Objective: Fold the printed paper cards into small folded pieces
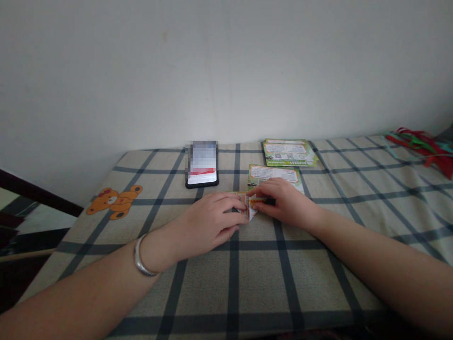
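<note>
The right hand (283,198) is pinching a small, folded, yellow, red and white printed paper (252,214) above the checked-cloth desk (205,293). The left hand (212,218) is touching its left side, thumb hidden, so I cannot tell whether it is gripping. The paper is lying directly between both sets of fingertips, neither hand being nearer; the fingers are hiding its long axis.

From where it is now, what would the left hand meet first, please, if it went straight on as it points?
The left hand would first push into the printed paper it touches, then probably the right hand; depth is unclear.
</note>
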Demonstrator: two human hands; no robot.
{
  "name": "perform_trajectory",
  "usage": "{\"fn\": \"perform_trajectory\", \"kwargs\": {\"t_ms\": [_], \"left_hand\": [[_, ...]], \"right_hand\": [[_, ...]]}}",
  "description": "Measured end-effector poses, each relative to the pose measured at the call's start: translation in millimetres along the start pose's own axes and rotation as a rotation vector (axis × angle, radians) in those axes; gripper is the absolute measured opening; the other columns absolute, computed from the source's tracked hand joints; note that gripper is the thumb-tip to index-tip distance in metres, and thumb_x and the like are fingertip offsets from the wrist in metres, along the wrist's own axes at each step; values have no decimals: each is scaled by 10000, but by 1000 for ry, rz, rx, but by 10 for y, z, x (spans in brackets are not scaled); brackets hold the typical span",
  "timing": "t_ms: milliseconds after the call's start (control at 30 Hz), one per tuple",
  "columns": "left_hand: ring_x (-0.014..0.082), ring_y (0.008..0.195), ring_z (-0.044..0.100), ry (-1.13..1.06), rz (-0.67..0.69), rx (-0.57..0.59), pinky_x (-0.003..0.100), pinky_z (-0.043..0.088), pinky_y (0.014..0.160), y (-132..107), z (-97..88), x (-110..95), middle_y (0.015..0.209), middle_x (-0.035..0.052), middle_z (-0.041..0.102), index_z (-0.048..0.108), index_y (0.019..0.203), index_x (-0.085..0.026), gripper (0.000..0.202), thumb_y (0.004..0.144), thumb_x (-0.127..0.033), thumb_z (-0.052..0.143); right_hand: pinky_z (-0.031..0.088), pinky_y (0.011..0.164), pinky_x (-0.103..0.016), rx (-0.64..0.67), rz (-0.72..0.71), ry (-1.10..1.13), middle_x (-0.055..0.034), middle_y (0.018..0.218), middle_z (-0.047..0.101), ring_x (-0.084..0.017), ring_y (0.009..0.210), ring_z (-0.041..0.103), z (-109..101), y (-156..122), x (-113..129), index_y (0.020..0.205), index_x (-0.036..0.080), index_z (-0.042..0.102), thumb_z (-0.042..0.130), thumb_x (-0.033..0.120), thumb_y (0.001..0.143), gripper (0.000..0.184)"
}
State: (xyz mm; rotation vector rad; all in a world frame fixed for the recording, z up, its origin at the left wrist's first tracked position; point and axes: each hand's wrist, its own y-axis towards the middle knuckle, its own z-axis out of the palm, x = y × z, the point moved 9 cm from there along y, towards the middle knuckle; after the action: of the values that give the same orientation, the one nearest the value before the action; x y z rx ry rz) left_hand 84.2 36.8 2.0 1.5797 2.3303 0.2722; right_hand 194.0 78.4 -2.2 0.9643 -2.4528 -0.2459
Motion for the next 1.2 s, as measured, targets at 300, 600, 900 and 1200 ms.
{"fn": "perform_trajectory", "kwargs": {"t_ms": [300, 600, 900, 1200], "left_hand": [[216, 1116, 587, 41, -30, -35, 429, 478, 1012, 0, -31, 4, 1176, 75, 659, 623, 1143, -162, 280, 875, -156, 544], [221, 1195, 546, 81, 35, 5, 440, 478, 1020, 10, 14, -45, 1226, 81, 635, 615, 1208, -191, 314, 925, -147, 485], [227, 1212, 533, 113, 45, -2, 439, 483, 1012, -3, 35, -42, 1203, 83, 642, 613, 1209, -193, 315, 929, -146, 478], [223, 1216, 531, 107, 37, 7, 435, 474, 1029, 13, 28, -48, 1239, 66, 636, 614, 1213, -187, 322, 917, -139, 496]], "right_hand": [[424, 664, -263, -16, 97, 17, -9, 785, 651, -138, 724, 577, 6, 8, -77, 880, 185, 636, 681, 269, 803, 122], [402, 723, -287, -28, 53, -71, -6, 791, 664, -163, 782, 578, -31, 5, -12, 822, 200, 640, 679, 270, 805, 83], [381, 747, -301, -3, -15, -131, -3, 809, 666, -173, 803, 573, -14, 14, 47, 832, 211, 643, 657, 296, 839, 87], [387, 745, -302, 17, -13, -170, -25, 872, 637, -179, 829, 571, -1, 8, 38, 889, 215, 675, 619, 321, 873, 122]]}}
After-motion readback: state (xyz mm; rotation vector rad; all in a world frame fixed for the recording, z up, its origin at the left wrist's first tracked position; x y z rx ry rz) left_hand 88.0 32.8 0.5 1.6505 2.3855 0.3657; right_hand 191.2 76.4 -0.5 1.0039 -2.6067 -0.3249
